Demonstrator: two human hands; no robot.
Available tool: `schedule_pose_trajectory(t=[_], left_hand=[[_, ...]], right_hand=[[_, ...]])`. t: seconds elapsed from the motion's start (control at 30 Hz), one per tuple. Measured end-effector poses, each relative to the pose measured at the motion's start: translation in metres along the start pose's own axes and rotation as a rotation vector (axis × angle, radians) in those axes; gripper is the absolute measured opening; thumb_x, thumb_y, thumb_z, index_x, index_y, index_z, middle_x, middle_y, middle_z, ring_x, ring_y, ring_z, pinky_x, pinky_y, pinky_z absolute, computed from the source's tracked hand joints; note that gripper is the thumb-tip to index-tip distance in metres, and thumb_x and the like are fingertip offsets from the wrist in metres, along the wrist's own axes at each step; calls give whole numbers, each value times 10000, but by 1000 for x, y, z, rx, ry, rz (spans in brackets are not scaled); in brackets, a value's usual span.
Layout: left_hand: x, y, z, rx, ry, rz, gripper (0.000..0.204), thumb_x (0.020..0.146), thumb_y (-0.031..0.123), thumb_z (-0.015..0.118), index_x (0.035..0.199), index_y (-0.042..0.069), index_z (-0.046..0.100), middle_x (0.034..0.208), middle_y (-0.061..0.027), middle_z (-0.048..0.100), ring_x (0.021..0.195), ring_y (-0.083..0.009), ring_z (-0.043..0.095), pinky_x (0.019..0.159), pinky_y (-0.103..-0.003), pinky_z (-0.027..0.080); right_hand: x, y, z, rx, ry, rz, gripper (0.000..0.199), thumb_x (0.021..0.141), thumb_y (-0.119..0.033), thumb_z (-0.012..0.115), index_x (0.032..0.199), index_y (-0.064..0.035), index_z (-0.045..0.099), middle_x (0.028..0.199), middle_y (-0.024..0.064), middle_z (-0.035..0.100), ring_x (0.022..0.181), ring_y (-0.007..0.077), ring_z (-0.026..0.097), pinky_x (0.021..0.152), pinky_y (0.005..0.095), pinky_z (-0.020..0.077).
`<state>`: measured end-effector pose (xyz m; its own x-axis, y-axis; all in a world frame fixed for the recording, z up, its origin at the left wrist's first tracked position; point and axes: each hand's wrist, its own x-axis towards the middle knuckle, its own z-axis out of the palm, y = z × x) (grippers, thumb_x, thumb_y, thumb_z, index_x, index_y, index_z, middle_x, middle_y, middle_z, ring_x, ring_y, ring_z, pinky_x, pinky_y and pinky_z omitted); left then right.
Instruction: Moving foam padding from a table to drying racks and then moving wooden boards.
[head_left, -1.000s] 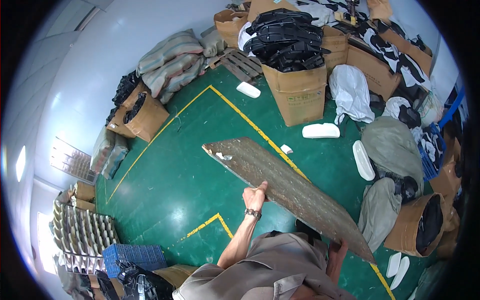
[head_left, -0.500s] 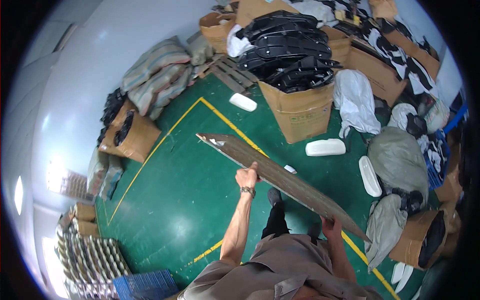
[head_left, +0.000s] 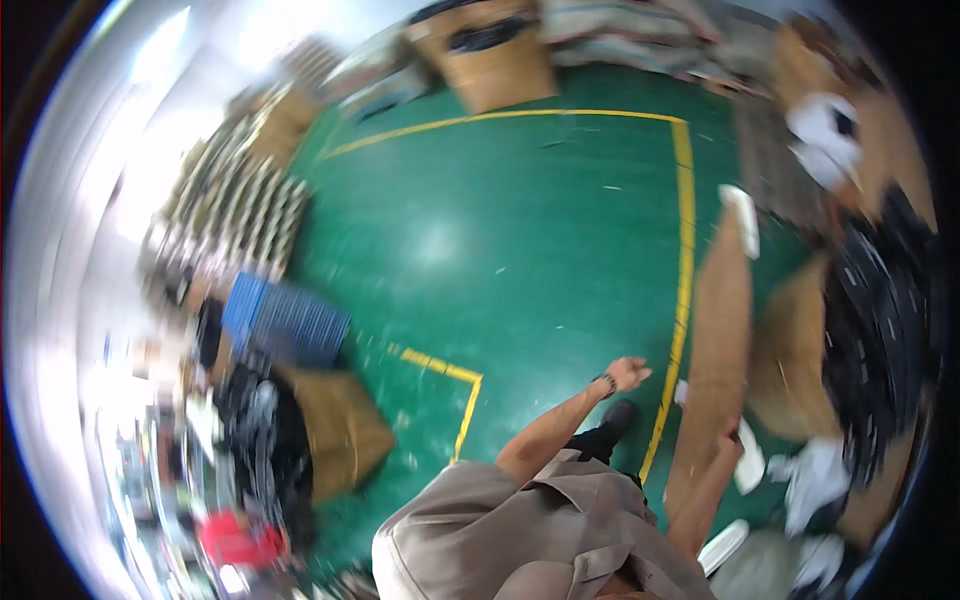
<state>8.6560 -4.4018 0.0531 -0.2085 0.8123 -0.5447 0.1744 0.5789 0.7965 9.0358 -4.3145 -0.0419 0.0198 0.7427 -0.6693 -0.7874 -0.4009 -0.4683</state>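
A long, flat brown cardboard sheet (head_left: pixel 712 330) stands out on my right, stretching from my forearm toward the far side. My right hand (head_left: pixel 732 442) grips its near part at the right edge; the fingers are partly hidden. My left hand (head_left: pixel 628 373), with a band on the wrist, is off the sheet and holds nothing. Its fingers are loosely bent and somewhat apart, above the floor just left of the yellow line. White tray-like pieces lie beside the sheet: one (head_left: pixel 741 222) at its far end, another (head_left: pixel 748 458) by my right hand.
A yellow floor line (head_left: pixel 684 240) runs along the left of the sheet. Black parts (head_left: pixel 875 340) overflow a carton (head_left: pixel 790 350) at right. On the left are blue crates (head_left: pixel 290 318), stacked trays (head_left: pixel 235 215) and a carton (head_left: pixel 340 430). Another carton (head_left: pixel 500 75) and sacks stand far off.
My view has swung to the left. My left hand has let go of the cardboard sheet, which now points away from me on my right, still in my right hand.
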Motion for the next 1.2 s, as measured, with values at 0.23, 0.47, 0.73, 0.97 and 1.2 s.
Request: schedule_pose_trajectory(t=[0.23, 0.47, 0.73, 0.97, 1.2], left_hand=[[-216, -283, -156, 176, 741, -1042, 373, 805, 376, 632, 940, 31, 677, 791, -98, 685, 713, -223, 688, 593, -367, 556], [-305, -245, -66, -644, 1042, -1075, 201, 849, 206, 600, 929, 36, 674, 796, -78, 662, 622, -216, 651, 505, -351, 558], [-271, -159, 105, -630, 715, -1056, 386, 813, 287, 713, 1168, 143, 668, 1008, -51, 707, 775, -173, 700, 631, -347, 596], [-327, -169, 166, -1040, 1025, -1050, 356, 839, 207, 685, 1178, 104, 651, 989, -63, 708, 778, -185, 696, 631, -355, 590], [-364, -207, 211, -1330, 1250, -943, 298, 856, 135, 643, 1145, 60, 646, 959, -77, 702, 800, -204, 691, 657, -382, 585]], right_hand=[[21, -6, 87, -816, 189, 41, 355, 935, -196, 474, 1216, 13, 533, 1126, 144, 610, 994, 298, 597, 807, 411, 555], [74, -115, 70, -1450, 429, -286, 413, 918, -272, 546, 1232, -5, 510, 1173, 156, 598, 1055, 325, 585, 811, 438, 551], [102, -151, 46, -1685, 376, -250, 488, 914, -348, 563, 1260, -16, 473, 1213, 156, 588, 1078, 330, 586, 809, 447, 553], [113, -98, 70, -1486, 92, 193, 562, 927, -421, 508, 1307, -17, 417, 1243, 140, 582, 1050, 308, 605, 799, 430, 564], [95, 49, 115, -1520, -360, 583, 524, 937, -393, 495, 1322, -47, 415, 1188, 129, 620, 941, 286, 650, 736, 396, 588]])
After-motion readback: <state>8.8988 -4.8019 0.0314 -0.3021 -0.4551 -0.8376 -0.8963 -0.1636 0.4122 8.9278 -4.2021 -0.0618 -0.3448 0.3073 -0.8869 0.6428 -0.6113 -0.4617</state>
